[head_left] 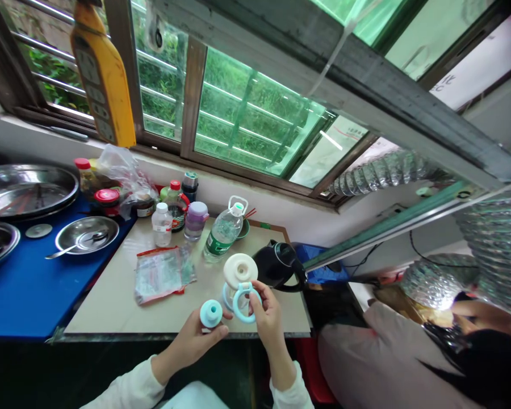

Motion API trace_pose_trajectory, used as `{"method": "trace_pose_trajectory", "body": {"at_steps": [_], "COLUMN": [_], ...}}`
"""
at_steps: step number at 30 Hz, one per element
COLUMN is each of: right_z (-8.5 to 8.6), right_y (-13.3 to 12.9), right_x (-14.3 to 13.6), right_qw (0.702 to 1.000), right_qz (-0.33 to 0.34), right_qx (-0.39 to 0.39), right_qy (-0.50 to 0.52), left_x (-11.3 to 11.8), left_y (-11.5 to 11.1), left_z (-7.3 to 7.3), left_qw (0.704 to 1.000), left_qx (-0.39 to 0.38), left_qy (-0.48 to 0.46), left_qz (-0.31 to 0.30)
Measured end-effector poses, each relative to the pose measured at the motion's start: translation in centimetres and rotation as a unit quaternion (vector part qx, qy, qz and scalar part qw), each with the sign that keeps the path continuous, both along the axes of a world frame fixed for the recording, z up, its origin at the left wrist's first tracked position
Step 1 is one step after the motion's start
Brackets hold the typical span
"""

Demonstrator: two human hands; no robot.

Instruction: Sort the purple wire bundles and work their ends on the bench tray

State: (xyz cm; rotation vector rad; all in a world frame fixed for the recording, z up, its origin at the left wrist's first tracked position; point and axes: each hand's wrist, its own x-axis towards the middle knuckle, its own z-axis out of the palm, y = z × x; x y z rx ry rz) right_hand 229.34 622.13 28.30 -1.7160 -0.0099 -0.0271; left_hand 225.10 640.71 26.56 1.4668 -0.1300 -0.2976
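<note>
My left hand [189,343] grips a light-blue round cap [211,313] with a raised centre that has a hole in it. In my right hand [266,315], thumb and fingers pinch a light-blue ring [235,309]. Just behind the ring is a round white lid [241,269] with a hollow in its middle. A clear part with another light-blue curve shows below the lid. Whether the ring is joined to the lid, I cannot tell. Both hands are close together over the front edge of the pale tabletop [111,307].
A black kettle [276,264] stands right of the white lid. Behind are a large water bottle [222,234], a purple-lidded jar [195,220] and a white-capped bottle [162,225]. A clear plastic pouch [164,272] lies left. Another person [366,363] is at the right.
</note>
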Motion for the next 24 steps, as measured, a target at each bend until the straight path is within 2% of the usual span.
{"method": "trace_pose_trajectory", "body": {"at_steps": [8,12,15,18,24], "right_z": [-0.4,-0.6,-0.7,-0.8,-1.1], "right_y": [-0.4,-0.9,-1.6,-2.1,-2.0], "right_x": [0.3,-0.4,-1.3,-2.2,-3.6], "right_qw": [0.999,0.997,0.997,0.996,0.995], "right_qz": [-0.005,-0.007,-0.006,0.000,0.006], "right_qx": [0.037,0.044,0.046,0.026,-0.036], "right_qy": [0.035,0.055,0.066,0.081,0.090], "left_x": [-0.3,0.8,2.4,4.2,6.5], "left_y": [1.8,2.0,1.4,0.1,-2.4], "left_z": [-3.1,-5.6,-7.4,-8.8,-11.1], "left_qw": [0.999,0.993,0.983,0.979,0.988], "left_qx": [0.021,0.045,0.076,0.080,-0.026], "left_qy": [0.018,-0.021,-0.077,-0.118,-0.113], "left_qz": [0.028,0.106,0.150,0.146,0.105]}}
